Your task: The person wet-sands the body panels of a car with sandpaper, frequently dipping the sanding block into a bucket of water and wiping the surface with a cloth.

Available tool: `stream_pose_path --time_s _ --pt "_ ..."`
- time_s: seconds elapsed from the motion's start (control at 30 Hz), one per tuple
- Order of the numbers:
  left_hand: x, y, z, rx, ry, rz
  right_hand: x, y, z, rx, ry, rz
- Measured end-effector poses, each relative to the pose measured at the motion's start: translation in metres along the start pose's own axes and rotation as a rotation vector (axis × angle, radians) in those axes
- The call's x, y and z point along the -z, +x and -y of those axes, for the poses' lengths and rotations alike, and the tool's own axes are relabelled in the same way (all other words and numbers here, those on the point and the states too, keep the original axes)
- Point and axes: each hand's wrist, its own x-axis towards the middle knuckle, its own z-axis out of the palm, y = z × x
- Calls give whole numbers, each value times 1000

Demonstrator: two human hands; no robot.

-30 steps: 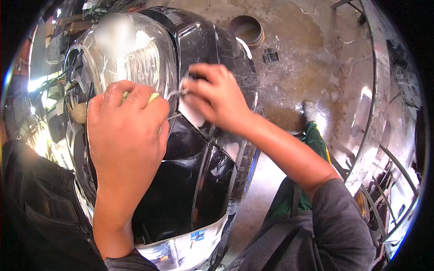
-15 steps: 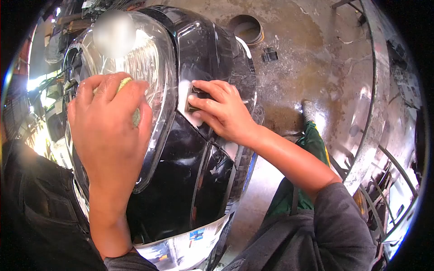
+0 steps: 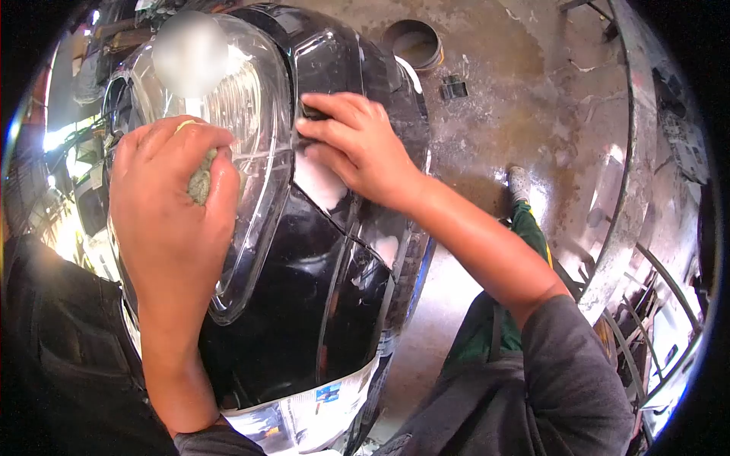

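Observation:
My left hand (image 3: 171, 201) is closed around a yellow-green sponge (image 3: 201, 182), held over the clear headlight (image 3: 255, 163) of a black vehicle. Between thumb and fingers, my right hand (image 3: 361, 144) grips a small dark block (image 3: 313, 112). That block lies against the glossy black body panel (image 3: 327, 68) beside the headlight's edge; its underside is hidden. Just below my right fingers shows a pale pinkish-white patch (image 3: 319, 182) on the panel. A panel seam runs from the patch toward the lower right.
Newspaper (image 3: 315, 406) covers the part nearest me. On the wet concrete floor (image 3: 494, 99) stand a dark bucket (image 3: 414, 45) with liquid and a small black item (image 3: 454, 87). A metal frame (image 3: 627, 190) is at right. My foot (image 3: 518, 182) is on the floor.
My right hand has slid up and slightly left along the panel with the block, uncovering more of the pale patch. My left hand has shifted slightly left with the sponge.

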Motion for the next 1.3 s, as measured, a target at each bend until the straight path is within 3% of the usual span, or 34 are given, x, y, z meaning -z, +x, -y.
stream_pose_path --time_s 0.1,0.27,0.43,0.53,0.67,0.8,0.9,1.13,1.3 --pt "0 1 1 -12 -19 -2 7 -36 16 6 51 91" --pt "-2 0 -1 -17 -3 -6 3 8 -11 59 -10 36" --pt "-2 2 1 -40 2 -11 6 -34 11 43 19 102" --pt "-3 3 0 -43 7 -7 8 -7 -6 108 -73 95" --pt "-4 2 3 -46 -2 -21 1 0 -8 8 -88 19" --pt "-5 1 3 -38 -2 -29 11 -28 8 68 -1 149" --pt "-1 0 0 1 37 55 3 8 -12 36 -51 15" --pt "-2 -2 2 -23 41 52 11 -31 -3 84 -37 98" --pt "-1 1 0 -20 59 71 1 -11 -11 36 -72 12"
